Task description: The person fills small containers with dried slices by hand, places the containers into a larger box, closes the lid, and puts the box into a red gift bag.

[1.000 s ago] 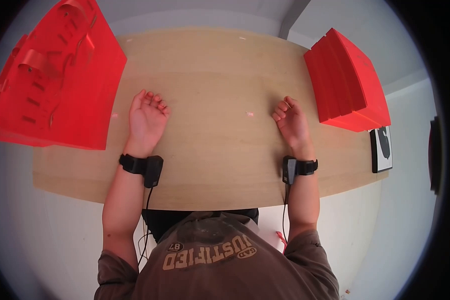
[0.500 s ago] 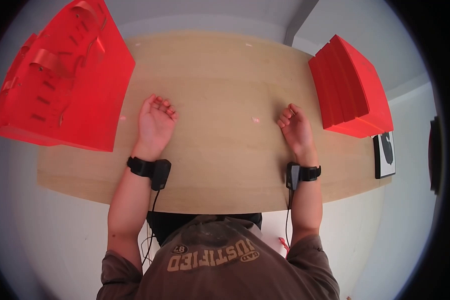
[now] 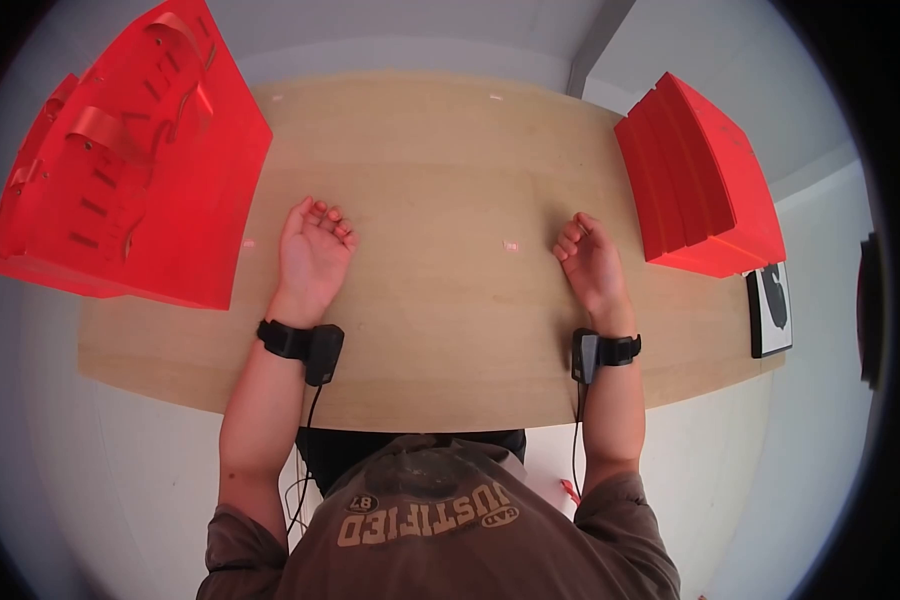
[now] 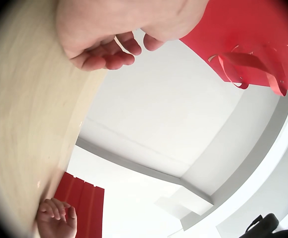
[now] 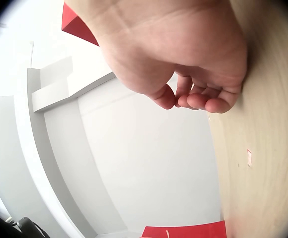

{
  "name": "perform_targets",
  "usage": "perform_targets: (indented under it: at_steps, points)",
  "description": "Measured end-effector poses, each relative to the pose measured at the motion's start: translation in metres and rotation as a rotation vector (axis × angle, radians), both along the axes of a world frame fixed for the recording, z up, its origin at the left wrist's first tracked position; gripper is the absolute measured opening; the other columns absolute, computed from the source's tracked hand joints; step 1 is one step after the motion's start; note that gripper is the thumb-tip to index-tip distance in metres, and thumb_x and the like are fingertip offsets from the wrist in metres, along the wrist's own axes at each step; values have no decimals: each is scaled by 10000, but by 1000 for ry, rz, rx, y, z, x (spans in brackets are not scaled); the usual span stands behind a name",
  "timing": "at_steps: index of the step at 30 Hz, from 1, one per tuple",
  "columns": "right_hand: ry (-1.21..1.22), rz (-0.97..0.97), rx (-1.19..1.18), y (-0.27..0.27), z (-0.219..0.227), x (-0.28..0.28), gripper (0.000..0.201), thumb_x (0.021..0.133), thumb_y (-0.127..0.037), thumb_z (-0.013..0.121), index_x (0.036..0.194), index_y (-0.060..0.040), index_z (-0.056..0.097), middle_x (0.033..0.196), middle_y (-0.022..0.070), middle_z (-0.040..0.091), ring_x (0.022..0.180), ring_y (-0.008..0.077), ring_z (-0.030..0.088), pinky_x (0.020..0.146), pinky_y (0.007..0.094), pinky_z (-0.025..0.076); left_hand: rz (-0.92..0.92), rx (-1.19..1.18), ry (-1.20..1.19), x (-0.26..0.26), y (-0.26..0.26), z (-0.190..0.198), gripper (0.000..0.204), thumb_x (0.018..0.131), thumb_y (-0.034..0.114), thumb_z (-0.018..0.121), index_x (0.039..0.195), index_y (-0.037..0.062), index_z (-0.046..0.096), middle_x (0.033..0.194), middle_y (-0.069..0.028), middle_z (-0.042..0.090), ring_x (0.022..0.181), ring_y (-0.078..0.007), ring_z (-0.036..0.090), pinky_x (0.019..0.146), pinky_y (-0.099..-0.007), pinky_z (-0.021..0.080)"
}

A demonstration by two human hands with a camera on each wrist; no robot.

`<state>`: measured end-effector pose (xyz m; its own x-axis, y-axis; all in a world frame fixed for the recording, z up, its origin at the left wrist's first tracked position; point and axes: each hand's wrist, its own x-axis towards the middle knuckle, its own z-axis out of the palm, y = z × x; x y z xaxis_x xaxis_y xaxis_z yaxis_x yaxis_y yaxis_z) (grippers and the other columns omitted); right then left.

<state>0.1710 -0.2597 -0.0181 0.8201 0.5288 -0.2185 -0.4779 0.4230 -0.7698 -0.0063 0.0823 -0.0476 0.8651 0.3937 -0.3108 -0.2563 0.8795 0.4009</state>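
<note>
My left hand rests palm up on the wooden table, its fingers loosely curled and holding nothing. Beside it, to the left, stands a large red paper bag with ribbon handles. My right hand also lies on its back edge on the table, thumb close to the loosely bent fingers, with nothing in it. To the right of that hand is a red stack of several box-like layers. Each wrist view shows its hand's bent fingers and bent fingers with no object between them.
A dark-edged white box or frame with a black picture lies at the table's right edge, by the red stack. Small pale tape marks dot the tabletop. Black cables hang from the wrist cameras. Walls stand behind the table.
The head view has shifted slightly, so everything sits a little lower and further right in it. Both hands keep their places on the table.
</note>
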Motion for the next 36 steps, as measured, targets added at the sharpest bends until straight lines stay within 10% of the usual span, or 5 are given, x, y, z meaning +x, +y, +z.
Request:
perform_targets:
  at_steps: [36]
  points:
    - [-73,2,48,-1,-8,1,181,1026,-196,547,868,-114,517,727,4,479,651,144,454,629,312,398,12,65,54,0,-5,2,200,993,317,591,906,151,522,872,-22,547,812,-167,509,751,-326,433]
